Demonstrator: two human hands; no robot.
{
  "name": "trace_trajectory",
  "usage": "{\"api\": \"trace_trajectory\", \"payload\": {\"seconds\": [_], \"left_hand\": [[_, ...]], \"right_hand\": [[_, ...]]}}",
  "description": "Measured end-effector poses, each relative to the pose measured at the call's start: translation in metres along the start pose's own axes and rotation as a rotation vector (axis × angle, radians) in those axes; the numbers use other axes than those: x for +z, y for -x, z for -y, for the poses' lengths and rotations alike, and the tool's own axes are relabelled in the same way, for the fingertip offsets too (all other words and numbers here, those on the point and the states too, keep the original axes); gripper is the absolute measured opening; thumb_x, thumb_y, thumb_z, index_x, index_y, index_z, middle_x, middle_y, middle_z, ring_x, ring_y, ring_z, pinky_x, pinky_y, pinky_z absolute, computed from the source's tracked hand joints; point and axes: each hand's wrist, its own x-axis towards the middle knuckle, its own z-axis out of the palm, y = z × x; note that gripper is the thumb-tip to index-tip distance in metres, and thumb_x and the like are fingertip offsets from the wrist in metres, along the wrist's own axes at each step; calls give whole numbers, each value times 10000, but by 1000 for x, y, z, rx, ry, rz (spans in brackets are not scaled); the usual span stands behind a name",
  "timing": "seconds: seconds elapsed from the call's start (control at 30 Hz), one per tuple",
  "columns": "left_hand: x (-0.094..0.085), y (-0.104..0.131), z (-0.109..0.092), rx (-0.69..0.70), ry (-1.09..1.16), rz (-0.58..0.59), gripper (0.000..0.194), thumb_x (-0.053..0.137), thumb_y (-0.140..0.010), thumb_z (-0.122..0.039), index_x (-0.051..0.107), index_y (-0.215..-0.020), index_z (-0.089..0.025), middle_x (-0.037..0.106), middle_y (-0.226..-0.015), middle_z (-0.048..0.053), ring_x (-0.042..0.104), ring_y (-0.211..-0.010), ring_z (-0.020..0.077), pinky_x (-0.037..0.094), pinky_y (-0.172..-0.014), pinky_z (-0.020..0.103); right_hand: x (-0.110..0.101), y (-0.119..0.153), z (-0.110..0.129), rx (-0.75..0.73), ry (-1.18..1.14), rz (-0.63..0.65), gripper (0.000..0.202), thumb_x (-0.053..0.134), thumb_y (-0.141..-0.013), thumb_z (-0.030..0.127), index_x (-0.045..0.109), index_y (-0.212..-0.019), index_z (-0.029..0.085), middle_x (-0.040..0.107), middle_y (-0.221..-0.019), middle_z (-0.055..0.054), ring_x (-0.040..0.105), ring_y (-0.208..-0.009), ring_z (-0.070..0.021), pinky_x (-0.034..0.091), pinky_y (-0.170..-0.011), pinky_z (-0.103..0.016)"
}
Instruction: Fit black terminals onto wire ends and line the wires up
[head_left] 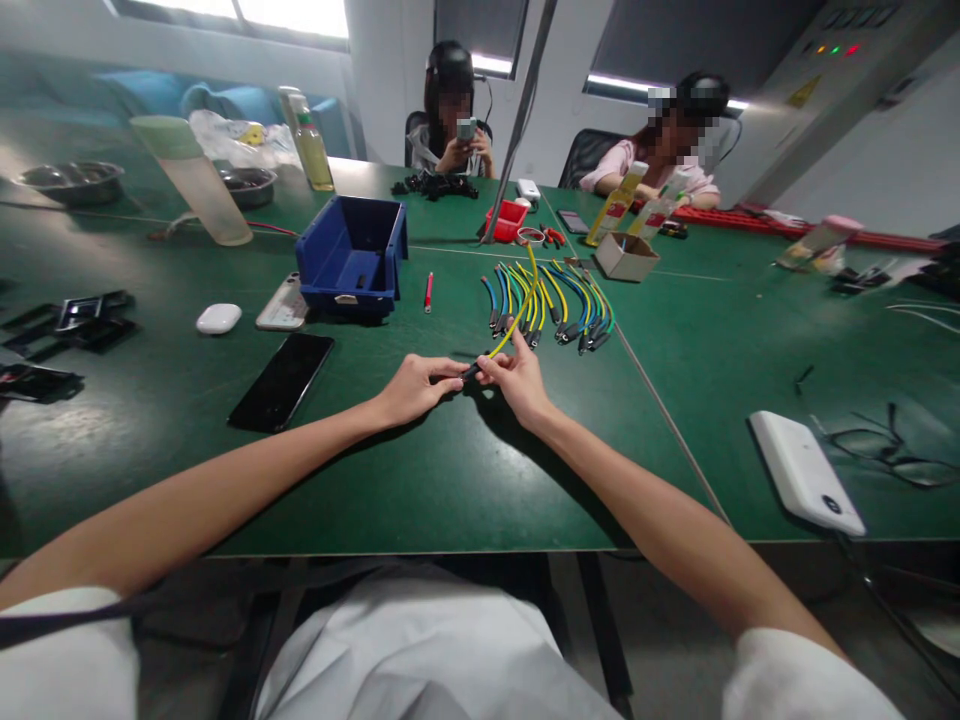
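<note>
Over the surface (442, 480), the left hand (411, 388) pinches the black end (471, 373) of the cable (504, 341), the right hand (519, 378) its yellow length, probably adjusting the fit, though detail is poor, which calls for steady alignment next.

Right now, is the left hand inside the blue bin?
No, the left hand is at the dark end of the yellow cable, which the right hand also holds.

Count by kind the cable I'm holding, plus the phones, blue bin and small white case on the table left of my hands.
Yellow cable: 1
Phones: 2 (black phone, light-backed phone)
Blue bin: 1
Small white case: 1
Total: 5
</note>
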Motion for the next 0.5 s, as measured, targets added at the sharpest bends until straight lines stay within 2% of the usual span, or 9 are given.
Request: {"api": "trace_trajectory", "payload": {"seconds": [0.1, 0.33, 0.5], "left_hand": [[-1, 0, -5, -17, -28, 10, 308, 624, -847, -268, 702, -1121, -152, 747, -959, 61, 692, -786, 163, 540, -732, 256], [-5, -1, -13, -57, -116, -6, 271, 572, -875, -296, 714, -1046, -141, 732, -782, 34, 645, -648, 134, 496, -631, 228], [-6, -2, -15, -93, -46, 8, 257, 546, -873, -259, 696, -1032, -125, 737, -811, 47, 666, -675, 134, 523, -682, 240]], "right_hand": [[-1, -2, 1, -14, 23, -4, 1112, 782, -685, 351, 86, -1539, 202, 601, -594, 87, 621, -553, -137, 525, -576, -263], [-8, -8, 4, -60, 125, -44, 1060, 753, -713, 380, 109, -1539, 215, 613, -634, 70, 627, -551, -148, 527, -554, -273], [-19, -16, 10, -77, 153, -141, 986, 729, -729, 391, 180, -1524, 196, 571, -616, 81, 606, -539, -136, 511, -546, -262]]}}
